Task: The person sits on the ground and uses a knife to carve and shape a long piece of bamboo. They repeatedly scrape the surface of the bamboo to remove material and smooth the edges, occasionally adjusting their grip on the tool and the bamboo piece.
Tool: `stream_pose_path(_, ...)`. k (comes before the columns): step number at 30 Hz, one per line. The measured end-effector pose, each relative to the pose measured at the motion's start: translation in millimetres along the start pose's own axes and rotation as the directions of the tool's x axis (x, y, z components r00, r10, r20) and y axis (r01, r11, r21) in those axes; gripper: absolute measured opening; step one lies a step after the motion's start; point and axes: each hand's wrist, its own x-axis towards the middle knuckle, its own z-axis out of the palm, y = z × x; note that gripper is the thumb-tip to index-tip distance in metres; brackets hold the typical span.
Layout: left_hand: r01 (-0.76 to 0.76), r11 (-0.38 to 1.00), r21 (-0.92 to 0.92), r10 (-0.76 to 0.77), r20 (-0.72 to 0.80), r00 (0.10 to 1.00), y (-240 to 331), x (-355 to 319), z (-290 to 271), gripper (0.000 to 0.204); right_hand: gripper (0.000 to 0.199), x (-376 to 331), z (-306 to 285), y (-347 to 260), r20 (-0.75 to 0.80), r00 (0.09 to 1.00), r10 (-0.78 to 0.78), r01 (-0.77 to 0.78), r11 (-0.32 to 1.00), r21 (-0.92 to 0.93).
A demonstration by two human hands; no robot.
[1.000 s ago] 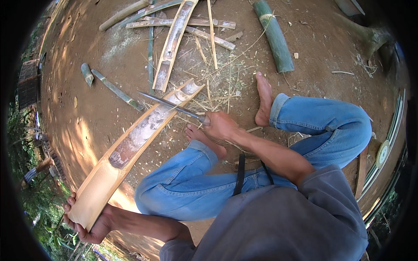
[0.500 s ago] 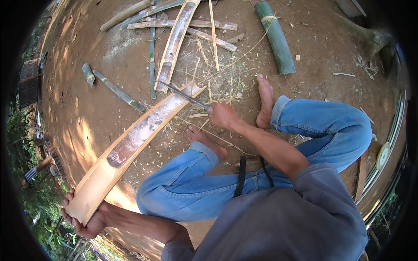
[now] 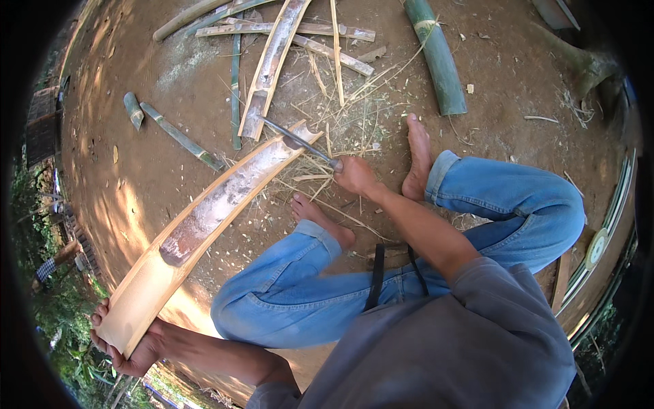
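Note:
A long split half of bamboo [image 3: 144,276] slants from the lower left up to the middle, its hollow side facing up. Inside, part of the hollow is whitish and brown, and the near end is pale and smooth. My left hand [image 3: 136,349] grips that near end, fingers wrapped round its edges. My right hand [image 3: 355,176] is closed on the handle of a long knife [image 3: 300,142]. The blade lies across the far end of the bamboo, its tip pointing up and left. Whether the edge touches the wood I cannot tell.
Another split bamboo half [image 3: 278,58] lies beyond, among pale strips and shavings. A thick green bamboo pole [image 3: 438,65] rests at the back right. Two short bamboo pieces [image 3: 180,136] lie at left. My bare feet [image 3: 417,157] are close to the blade.
The knife and my right hand have shifted slightly right and toward the bamboo's far tip. The bamboo and my left hand have moved a little to the left.

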Motion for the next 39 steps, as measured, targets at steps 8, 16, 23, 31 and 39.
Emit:
stream_pose_path(8,0.033,0.995,-0.091,-0.015,0.186,0.982,-32,22,10,0.019,0.029,8,-27,-15,0.026,0.999,-0.020,0.020,1.000,-0.020)
stream_pose_path(16,0.266,0.962,-0.064,-0.257,0.125,0.958,-54,52,25,0.025,0.022,-33,-15,-60,-0.026,0.972,-0.235,0.237,0.967,0.093)
stream_pose_path(23,0.229,0.973,-0.036,-0.223,0.119,0.967,-57,47,27,0.026,0.030,-28,-32,-42,0.043,0.964,-0.263,0.263,0.965,-0.003)
stream_pose_path(31,0.235,0.970,-0.063,-0.220,0.184,0.958,-71,62,19,0.027,0.034,3,-12,36,-0.040,0.995,-0.087,0.087,0.996,-0.009)
stream_pose_path(39,-0.220,0.951,-0.218,0.290,0.379,0.879,-54,41,8,0.018,0.024,-26,-33,-14,0.046,0.999,-0.029,0.026,0.997,0.071)
